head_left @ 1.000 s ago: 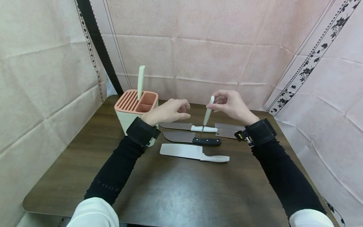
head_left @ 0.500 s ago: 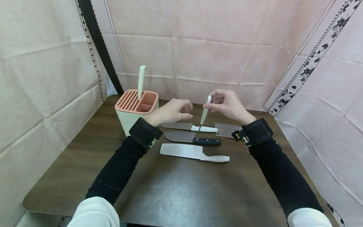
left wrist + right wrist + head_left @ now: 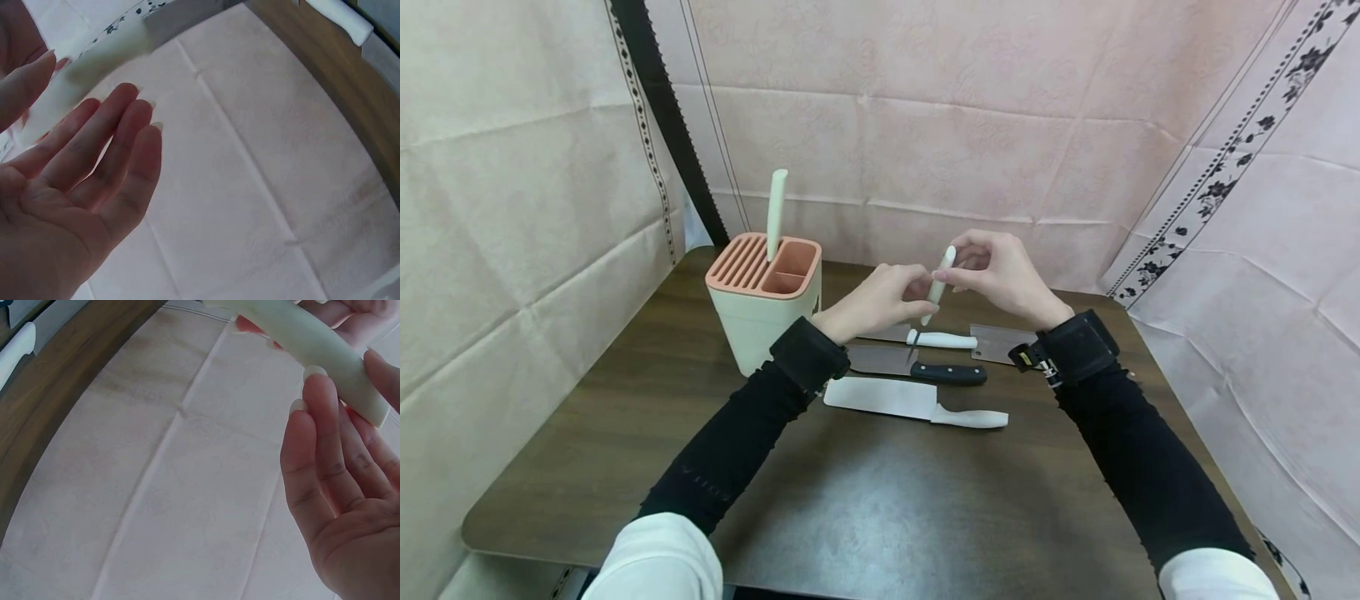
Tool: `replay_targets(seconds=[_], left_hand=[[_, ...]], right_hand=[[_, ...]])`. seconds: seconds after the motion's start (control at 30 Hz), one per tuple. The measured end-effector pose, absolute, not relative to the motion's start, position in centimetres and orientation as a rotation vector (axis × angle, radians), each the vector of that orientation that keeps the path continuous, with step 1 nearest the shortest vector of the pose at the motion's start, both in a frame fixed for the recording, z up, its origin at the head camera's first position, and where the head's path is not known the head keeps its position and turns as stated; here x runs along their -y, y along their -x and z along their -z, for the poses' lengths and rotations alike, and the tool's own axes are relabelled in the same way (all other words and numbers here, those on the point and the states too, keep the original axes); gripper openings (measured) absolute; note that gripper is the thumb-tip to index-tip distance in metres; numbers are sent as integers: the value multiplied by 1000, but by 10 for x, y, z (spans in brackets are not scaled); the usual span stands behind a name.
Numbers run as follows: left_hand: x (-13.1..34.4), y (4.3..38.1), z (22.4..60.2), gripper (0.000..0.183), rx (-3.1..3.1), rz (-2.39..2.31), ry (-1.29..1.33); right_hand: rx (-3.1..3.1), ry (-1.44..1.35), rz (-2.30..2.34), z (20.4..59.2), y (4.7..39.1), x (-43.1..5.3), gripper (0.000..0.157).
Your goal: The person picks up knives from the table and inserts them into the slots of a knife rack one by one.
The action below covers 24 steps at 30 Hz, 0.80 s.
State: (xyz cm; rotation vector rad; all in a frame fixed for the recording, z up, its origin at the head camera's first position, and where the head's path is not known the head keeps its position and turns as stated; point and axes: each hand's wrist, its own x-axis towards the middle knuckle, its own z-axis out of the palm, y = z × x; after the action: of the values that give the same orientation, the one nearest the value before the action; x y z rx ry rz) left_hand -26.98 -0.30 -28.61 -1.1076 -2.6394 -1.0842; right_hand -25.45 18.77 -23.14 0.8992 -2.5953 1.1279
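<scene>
In the head view my right hand (image 3: 1002,273) pinches the pale green handle of a knife (image 3: 935,293), held above the table with its narrow blade pointing down. The right wrist view shows the handle (image 3: 322,357) between thumb and fingertips. My left hand (image 3: 883,298) is beside the lower end of that handle, its fingers (image 3: 128,150) extended and loosely bent around it; whether they touch it I cannot tell. Below lie a white-handled knife (image 3: 943,340), a black-handled knife (image 3: 951,374) and a white cleaver-shaped knife (image 3: 887,397).
A pale green knife block (image 3: 752,321) with an orange slotted top stands at the left, another green-handled knife (image 3: 776,212) upright in it. A metal cleaver blade (image 3: 1000,343) lies near my right wrist. Pale cloth (image 3: 880,158) hangs behind the wooden table (image 3: 887,500).
My right hand has shifted slightly left with the green-handled knife. My left hand has moved right, away from the knife block, up to the knife's handle.
</scene>
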Motion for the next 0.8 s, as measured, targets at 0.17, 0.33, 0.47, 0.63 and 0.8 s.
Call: replay_targets(seconds=[0.17, 0.33, 0.47, 0.63, 0.8], left_hand=[[-2, 271, 290, 26, 2592, 1123, 1087], [-3, 273, 291, 24, 2530, 1147, 1068], [1, 272, 287, 22, 2488, 1158, 1063], [13, 272, 277, 22, 2449, 1144, 1022], [26, 271, 265, 24, 2423, 1121, 953]], right_hand=[[2590, -885, -1128, 224, 245, -183, 23], [2564, -889, -1204, 232, 256, -190, 24], [2558, -901, -1235, 243, 269, -199, 30], [2591, -893, -1162, 251, 273, -210, 28], [2642, -893, -1122, 258, 275, -217, 27]])
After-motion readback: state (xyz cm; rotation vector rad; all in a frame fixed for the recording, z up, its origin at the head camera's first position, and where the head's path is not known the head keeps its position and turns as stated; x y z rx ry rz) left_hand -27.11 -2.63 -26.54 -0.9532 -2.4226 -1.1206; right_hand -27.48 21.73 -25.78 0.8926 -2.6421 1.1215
